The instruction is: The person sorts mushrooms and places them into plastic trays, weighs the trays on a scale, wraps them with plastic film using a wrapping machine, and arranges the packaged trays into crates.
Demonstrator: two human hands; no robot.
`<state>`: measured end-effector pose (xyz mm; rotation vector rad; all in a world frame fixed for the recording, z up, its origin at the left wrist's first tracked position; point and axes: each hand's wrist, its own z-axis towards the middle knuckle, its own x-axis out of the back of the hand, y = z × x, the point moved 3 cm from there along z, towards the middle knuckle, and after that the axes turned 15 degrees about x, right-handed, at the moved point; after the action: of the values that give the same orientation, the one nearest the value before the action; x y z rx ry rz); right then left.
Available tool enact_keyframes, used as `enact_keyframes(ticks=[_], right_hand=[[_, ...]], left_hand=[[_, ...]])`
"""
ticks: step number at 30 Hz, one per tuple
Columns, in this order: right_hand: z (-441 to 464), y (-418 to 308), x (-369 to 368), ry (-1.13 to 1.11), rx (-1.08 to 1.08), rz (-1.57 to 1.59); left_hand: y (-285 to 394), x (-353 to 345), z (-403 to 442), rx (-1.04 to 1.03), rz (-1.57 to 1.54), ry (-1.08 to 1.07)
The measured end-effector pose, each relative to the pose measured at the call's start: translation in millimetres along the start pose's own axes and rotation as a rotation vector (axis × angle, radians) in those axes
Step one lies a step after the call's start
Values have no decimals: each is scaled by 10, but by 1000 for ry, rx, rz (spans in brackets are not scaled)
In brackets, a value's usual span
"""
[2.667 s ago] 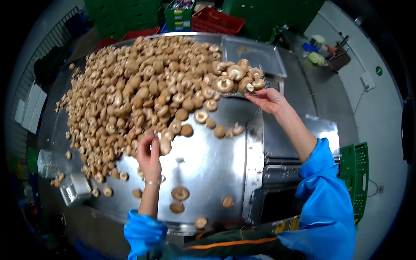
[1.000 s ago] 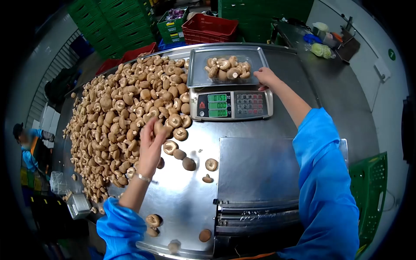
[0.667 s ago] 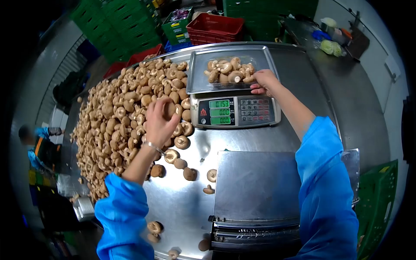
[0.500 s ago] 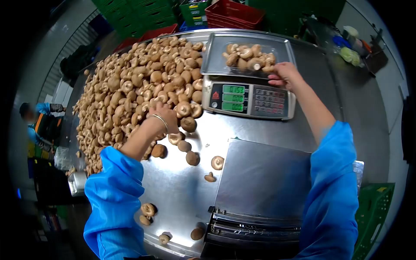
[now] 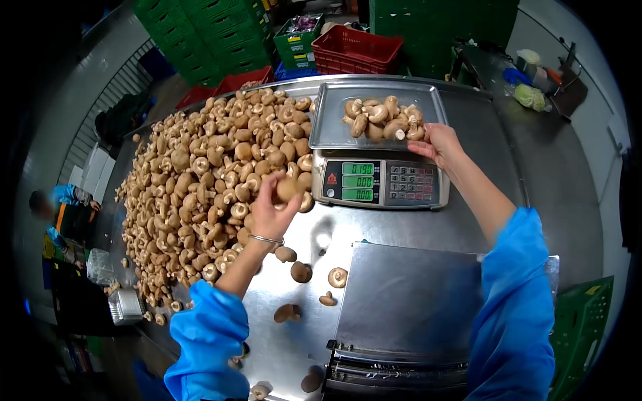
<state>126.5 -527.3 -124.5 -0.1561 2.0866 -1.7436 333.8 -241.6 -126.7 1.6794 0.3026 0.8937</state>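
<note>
My left hand (image 5: 273, 210) is raised over the front edge of a large heap of shiitake mushrooms (image 5: 194, 174), its fingers closed around a single brown-capped mushroom (image 5: 289, 190). On the steel pan (image 5: 328, 130) of a digital scale (image 5: 380, 179) lies a clear plastic tray of mushrooms (image 5: 384, 120). My right hand (image 5: 436, 144) pinches at the near right corner of that tray; the fingertips are partly hidden by each other. The scale's top green display appears to read 0.190.
Several loose mushrooms (image 5: 301, 272) lie on the steel table (image 5: 281, 347). A flat metal plate with rollers (image 5: 408, 294) sits in front of the scale. Stacked white trays (image 5: 126, 306) stand at left, near another person (image 5: 70, 210). Red (image 5: 358, 50) and green crates (image 5: 207, 33) are behind.
My left hand has lifted from the heap and moved right, now with a mushroom in it. My right hand stays at the tray's corner. The camera view has tilted up slightly.
</note>
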Motion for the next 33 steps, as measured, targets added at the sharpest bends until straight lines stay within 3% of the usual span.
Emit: enact_keyframes(ticks=[2,6,11,14,16,18,19,20,22,25,26,28,33], right_hand=[[-315,-215,104,-22,40,-37],[-1327,-651,601,-96,-38,-77],[-2849,-632,1393,45,-226,-26],[-3469,-583,1710,117,-249,-3],[-3734,-557,1842,89,-279,23],[-3872,-628,1955,7,-222,-174],[-3930,-643,2007,-42,-202,-271],[-3923,-655,2117,-81,-83,-477],[-3958,-942,2000,-131,477,-898],[-3797,-1053,1664,-311,1065,-1274],[-3656,-883,1634,-387,1112,-1335],[-3539,-641,1683,-438,829,-1132],[-3633,-646,1653,-412,901,-1087]], left_hand=[[885,-59,-246,-199,-215,-90],[1810,-484,-844,-551,-192,-227],[2012,-1426,-1681,-713,26,-394],[1684,-1973,-2068,-763,501,-431],[1643,-2051,-2321,-816,624,-403],[1696,-1916,-2443,-889,613,-310],[1737,-1752,-2468,-818,630,-320],[1696,-1582,-2461,-755,600,-310],[1488,-1259,-2441,-626,547,-355],[1149,-1433,-2644,-520,600,-502],[1135,-1523,-2783,-557,625,-422],[1132,-1643,-2832,-563,775,-316],[1139,-1587,-2852,-555,693,-294]])
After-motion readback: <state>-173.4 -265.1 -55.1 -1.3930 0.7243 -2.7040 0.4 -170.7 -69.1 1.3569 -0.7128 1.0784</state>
